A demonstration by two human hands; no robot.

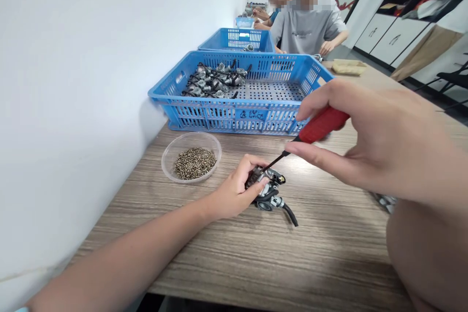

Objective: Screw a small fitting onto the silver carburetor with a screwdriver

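Observation:
A metal carburetor-like part (268,192) with a black hose rests on the wooden table, and my left hand (237,190) grips its left side. My right hand (383,141) holds a screwdriver (321,124) by its red handle, fingers wrapped round it. The dark shaft slants down to the left, its tip touching the top of the metal part near my left fingers. Left of the part stands a round clear dish (168,161) with many small brass-coloured screws (195,163).
Behind the dish a blue crate (226,117) holds several similar metal parts (215,80). A second blue crate (215,41) stands beyond it. Another metal part (385,201) lies partly hidden under my right arm. People sit farther back; a white wall borders the left side.

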